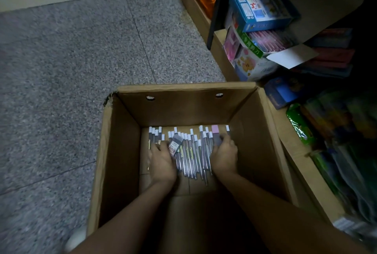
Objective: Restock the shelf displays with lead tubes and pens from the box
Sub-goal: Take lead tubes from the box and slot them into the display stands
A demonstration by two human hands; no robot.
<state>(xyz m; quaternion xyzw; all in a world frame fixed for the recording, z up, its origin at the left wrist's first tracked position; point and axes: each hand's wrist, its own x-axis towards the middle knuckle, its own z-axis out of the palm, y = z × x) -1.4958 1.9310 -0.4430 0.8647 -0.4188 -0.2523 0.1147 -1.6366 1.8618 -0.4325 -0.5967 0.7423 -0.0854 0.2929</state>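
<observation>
Speckled grey floor (71,59); shelf (306,53) of boxed goods at 2 o'clock. Open cardboard box (114,151) at 6 o'clock, both arms reaching inside. Lead tubes (191,151), white-capped, lie in a rough row on its bottom. Left hand (162,161) rests on the row's 9 o'clock end, right hand (224,156) on its 3 o'clock end, fingers bent over the tubes. Cannot tell whether either hand actually grips any.

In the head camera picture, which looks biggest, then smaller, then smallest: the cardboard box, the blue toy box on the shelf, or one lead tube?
1. cardboard box
2. blue toy box, though it sits farther away
3. one lead tube
</observation>
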